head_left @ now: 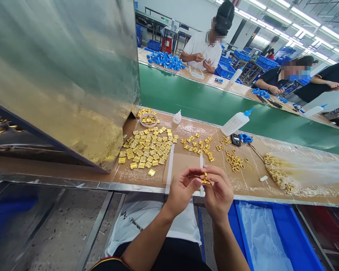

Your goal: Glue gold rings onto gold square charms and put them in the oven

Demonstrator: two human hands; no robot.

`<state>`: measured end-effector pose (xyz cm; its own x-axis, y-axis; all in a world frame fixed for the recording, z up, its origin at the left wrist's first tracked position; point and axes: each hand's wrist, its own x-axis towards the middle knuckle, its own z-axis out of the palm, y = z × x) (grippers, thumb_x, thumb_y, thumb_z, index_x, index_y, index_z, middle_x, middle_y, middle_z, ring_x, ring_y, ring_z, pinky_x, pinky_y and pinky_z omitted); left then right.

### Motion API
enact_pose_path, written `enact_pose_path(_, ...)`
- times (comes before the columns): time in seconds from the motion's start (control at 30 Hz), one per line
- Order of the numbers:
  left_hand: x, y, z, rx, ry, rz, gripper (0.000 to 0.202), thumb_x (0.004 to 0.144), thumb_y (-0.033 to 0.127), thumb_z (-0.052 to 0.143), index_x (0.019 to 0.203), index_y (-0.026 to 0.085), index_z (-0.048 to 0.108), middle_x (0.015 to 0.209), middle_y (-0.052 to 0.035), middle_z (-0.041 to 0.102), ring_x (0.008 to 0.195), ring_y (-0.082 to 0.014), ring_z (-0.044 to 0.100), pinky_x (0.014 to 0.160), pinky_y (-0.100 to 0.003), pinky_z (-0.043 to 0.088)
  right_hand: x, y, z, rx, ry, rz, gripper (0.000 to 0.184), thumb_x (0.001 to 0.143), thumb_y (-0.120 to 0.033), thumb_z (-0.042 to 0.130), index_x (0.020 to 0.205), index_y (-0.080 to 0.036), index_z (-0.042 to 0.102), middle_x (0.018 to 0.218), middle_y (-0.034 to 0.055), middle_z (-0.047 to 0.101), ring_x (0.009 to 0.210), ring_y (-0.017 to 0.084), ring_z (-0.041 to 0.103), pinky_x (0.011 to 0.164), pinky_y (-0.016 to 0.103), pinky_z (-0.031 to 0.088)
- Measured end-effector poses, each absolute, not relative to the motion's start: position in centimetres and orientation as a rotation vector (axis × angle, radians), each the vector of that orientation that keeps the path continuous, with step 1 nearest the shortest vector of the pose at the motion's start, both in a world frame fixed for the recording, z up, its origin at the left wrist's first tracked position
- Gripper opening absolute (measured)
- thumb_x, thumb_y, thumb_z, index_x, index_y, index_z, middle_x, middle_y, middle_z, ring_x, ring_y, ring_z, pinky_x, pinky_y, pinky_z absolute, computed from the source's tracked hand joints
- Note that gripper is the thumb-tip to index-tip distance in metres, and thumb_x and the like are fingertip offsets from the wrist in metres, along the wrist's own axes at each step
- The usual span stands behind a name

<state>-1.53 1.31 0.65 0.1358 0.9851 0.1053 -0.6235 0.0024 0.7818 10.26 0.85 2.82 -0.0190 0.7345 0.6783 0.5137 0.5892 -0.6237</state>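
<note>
My left hand (183, 190) and my right hand (219, 192) meet at the front edge of the workbench (73, 169), fingers pinched together around a small gold metal piece (205, 177). Just beyond them lies a bare cardboard pad (183, 163) edged with white tape. Many flat gold square pieces (147, 148) are spread to the left of the pad. Smaller gold bits (197, 146) and gold rings (235, 161) lie behind and to the right.
A large shiny metal housing (59, 75) fills the left. Two white glue bottles (237, 122) stand near a green conveyor belt (214, 103). A clear bag of gold rings (293, 173) lies at right. A blue bin (274, 233) sits below. Other people work across the belt.
</note>
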Motion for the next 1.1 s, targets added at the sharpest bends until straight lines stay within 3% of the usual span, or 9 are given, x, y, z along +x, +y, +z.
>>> enact_pose_path(0.13, -2.2, 1.2, 0.4, 0.915, 0.524, 1.493, 0.043, 0.084, 0.051, 0.083, 0.108, 0.019, 0.069, 0.106, -0.0107, 0.075, 0.098, -0.0209, 0.074, 0.087, -0.03, 0.06, 10.4, 0.9, 2.7, -1.009, -1.651, 0.213, 0.01, 0.098, -0.029, 0.068, 0.095, -0.032, 0.077, 0.103, 0.0058, 0.071, 0.103, 0.026, 0.071, 0.089, 0.046, 0.061)
enact_pose_path(0.27, -3.0, 1.3, 0.2, 1.075, 0.524, 1.546, 0.029, 0.088, 0.042, 0.081, 0.102, 0.018, 0.07, 0.103, -0.0099, 0.072, 0.098, -0.0201, 0.072, 0.089, -0.03, 0.06, 10.4, 1.0, 2.9, -0.959, -1.69, 0.246, 0.014, 0.097, -0.023, 0.07, 0.098, -0.033, 0.078, 0.101, 0.0052, 0.071, 0.094, 0.023, 0.072, 0.083, 0.043, 0.061)
enact_pose_path(0.4, -3.7, 1.6, 0.3, 1.06, 0.481, 1.553, 0.029, 0.088, 0.045, 0.08, 0.093, 0.018, 0.07, 0.094, -0.0076, 0.069, 0.085, -0.0172, 0.068, 0.079, -0.029, 0.058, 10.0, 0.9, 3.0, -0.907, -1.684, 0.365, 0.016, 0.094, -0.021, 0.074, 0.106, -0.032, 0.074, 0.099, 0.0041, 0.076, 0.091, 0.022, 0.074, 0.079, 0.038, 0.061)
enact_pose_path(0.5, -4.0, 1.9, 0.8, 0.845, 0.38, 1.49, 0.041, 0.085, 0.056, 0.08, 0.081, 0.017, 0.067, 0.088, -0.0053, 0.065, 0.075, -0.0143, 0.063, 0.074, -0.029, 0.057, 9.8, 0.8, 2.8, -0.88, -1.675, 0.482, 0.022, 0.094, -0.028, 0.076, 0.116, -0.031, 0.07, 0.105, 0.0061, 0.076, 0.098, 0.023, 0.073, 0.083, 0.039, 0.061)
enact_pose_path(0.6, -4.2, 2.0, 1.6, 0.604, 0.363, 1.393, 0.051, 0.076, 0.063, 0.085, 0.071, 0.016, 0.063, 0.093, -0.0059, 0.061, 0.081, -0.0162, 0.061, 0.076, -0.03, 0.057, 9.5, 0.8, 3.0, -0.921, -1.675, 0.523, 0.02, 0.1, -0.033, 0.068, 0.12, -0.029, 0.07, 0.11, 0.0086, 0.075, 0.107, 0.025, 0.071, 0.09, 0.042, 0.06)
enact_pose_path(0.77, -4.1, 1.7, 2.0, 0.35, 0.252, 1.241, 0.048, 0.073, 0.051, 0.092, 0.067, 0.014, 0.061, 0.076, 0.0011, 0.053, 0.072, -0.0114, 0.052, 0.073, -0.024, 0.05, 8.6, 1.1, 4.5, -0.963, -1.76, 0.535, 0.016, 0.102, -0.027, 0.064, 0.113, -0.028, 0.075, 0.112, 0.0076, 0.074, 0.11, 0.022, 0.071, 0.095, 0.039, 0.058)
enact_pose_path(0.87, -4.1, 1.5, 1.7, 0.215, 0.213, 1.17, 0.045, 0.067, 0.043, 0.098, 0.068, 0.013, 0.065, 0.071, 0.0023, 0.055, 0.069, -0.0099, 0.052, 0.072, -0.023, 0.048, 8.1, 1.4, 5.3, -0.96, -1.755, 0.598, 0.014, 0.102, -0.028, 0.065, 0.105, -0.028, 0.078, 0.108, 0.0064, 0.077, 0.105, 0.021, 0.073, 0.093, 0.037, 0.06)
enact_pose_path(1.0, -4.1, 1.2, 1.5, 0.128, 0.193, 1.125, 0.04, 0.065, 0.039, 0.099, 0.077, 0.012, 0.072, 0.072, 0.0003, 0.062, 0.073, -0.0121, 0.057, 0.077, -0.026, 0.049, 8.3, 2.1, 6.1, -0.894, -1.758, 0.784, 0.012, 0.1, -0.034, 0.069, 0.101, -0.03, 0.08, 0.102, 0.0051, 0.081, 0.105, 0.022, 0.076, 0.095, 0.039, 0.062)
enact_pose_path(1.1, -3.8, 1.1, 1.8, 0.11, 0.16, 1.106, 0.041, 0.066, 0.04, 0.099, 0.072, 0.013, 0.069, 0.069, 0.0013, 0.06, 0.07, -0.0121, 0.056, 0.078, -0.028, 0.05, 8.7, 2.6, 6.4, -0.83, -1.746, 0.938, 0.014, 0.098, -0.04, 0.072, 0.098, -0.03, 0.081, 0.098, 0.004, 0.083, 0.101, 0.022, 0.079, 0.093, 0.039, 0.064)
